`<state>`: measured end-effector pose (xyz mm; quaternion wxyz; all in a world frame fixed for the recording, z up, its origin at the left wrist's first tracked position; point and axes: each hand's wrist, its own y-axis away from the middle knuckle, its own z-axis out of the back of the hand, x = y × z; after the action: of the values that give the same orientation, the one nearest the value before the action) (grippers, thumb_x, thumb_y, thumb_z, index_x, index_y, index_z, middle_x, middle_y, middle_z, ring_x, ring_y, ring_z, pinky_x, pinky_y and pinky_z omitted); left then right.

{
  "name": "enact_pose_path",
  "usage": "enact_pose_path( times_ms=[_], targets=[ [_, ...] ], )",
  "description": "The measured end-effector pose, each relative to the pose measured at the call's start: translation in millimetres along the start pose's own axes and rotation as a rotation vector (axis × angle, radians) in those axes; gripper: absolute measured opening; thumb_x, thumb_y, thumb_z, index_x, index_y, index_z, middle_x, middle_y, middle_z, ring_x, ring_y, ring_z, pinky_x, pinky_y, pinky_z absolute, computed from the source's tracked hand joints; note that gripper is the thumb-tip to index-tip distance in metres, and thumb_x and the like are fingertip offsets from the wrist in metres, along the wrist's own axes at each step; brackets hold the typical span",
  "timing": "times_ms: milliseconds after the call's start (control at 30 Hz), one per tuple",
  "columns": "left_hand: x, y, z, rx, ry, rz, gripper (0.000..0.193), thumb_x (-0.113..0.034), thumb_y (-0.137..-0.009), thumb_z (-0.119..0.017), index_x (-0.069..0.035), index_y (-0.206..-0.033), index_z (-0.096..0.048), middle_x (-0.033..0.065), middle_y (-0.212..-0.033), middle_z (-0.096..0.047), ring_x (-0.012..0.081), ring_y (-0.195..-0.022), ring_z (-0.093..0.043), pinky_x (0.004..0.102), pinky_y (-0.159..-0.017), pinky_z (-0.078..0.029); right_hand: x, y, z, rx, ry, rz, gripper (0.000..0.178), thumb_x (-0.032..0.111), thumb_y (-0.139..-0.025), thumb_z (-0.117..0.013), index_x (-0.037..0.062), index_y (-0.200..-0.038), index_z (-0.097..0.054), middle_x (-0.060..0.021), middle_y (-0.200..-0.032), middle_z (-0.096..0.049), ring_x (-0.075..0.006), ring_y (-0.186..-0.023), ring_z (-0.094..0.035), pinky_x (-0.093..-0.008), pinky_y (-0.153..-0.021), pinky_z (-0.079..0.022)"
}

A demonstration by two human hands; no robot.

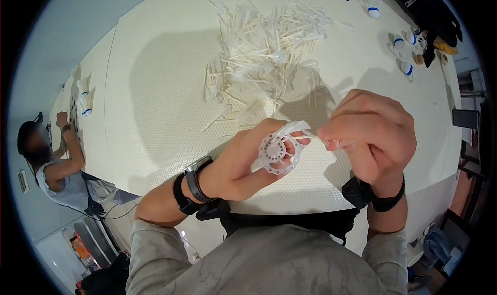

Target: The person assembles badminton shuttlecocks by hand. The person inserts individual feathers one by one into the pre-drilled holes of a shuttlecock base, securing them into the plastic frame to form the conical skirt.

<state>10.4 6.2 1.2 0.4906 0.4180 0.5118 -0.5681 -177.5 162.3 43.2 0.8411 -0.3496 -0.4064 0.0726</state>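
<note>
My left hand point(240, 158) is closed around a translucent white plastic wheel point(273, 149) with a ring of small holes about its centre and more along its rim. White feather vanes stand out at the wheel's upper edge. Close by on the right, my right hand point(370, 134) pinches a white feather point(346, 144), mostly hidden by the fingers. A pale quill point(303, 137) spans the small gap between the wheel and my right fingertips; whether it belongs to that feather is unclear. Beyond both hands, a loose heap of white feathers point(259, 72) lies on the white textured table point(160, 93).
Several shuttlecocks with blue-banded white caps point(407, 68) lie at the far right, near a black bag point(424, 10). More blue-banded shuttlecocks point(84, 103) lie at the left edge. Another person point(62, 163) sits there, arms on the table.
</note>
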Motion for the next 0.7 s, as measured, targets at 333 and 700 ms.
enact_pose_path(
  times_ms=[333,700],
  targets=[
    [6,-3,-4,-0.126,-0.229,-0.132,0.041,-0.005,-0.093,-0.064,-0.001,-0.13,-0.048,0.016,-0.102,-0.061,0.0251,-0.081,-0.062,0.0339,-0.071,-0.049,3,5,-11,-0.155,0.043,-0.126,0.017,-0.002,-0.069,-0.076,0.0049,-0.084,-0.073,-0.0087,-0.07,-0.066,-0.0196,-0.053,-0.059,-0.027,-0.047,-0.042],
    [9,-2,-3,-0.152,-0.208,-0.119,0.04,-0.011,-0.093,-0.067,-0.004,-0.129,-0.05,0.0164,-0.103,-0.063,0.0289,-0.081,-0.066,0.035,-0.07,-0.052,6,4,-12,-0.087,0.087,-0.04,0.02,-0.006,-0.071,-0.07,0.0034,-0.088,-0.069,-0.0079,-0.071,-0.067,-0.0193,-0.053,-0.058,-0.0273,-0.049,-0.044]
  ],
)
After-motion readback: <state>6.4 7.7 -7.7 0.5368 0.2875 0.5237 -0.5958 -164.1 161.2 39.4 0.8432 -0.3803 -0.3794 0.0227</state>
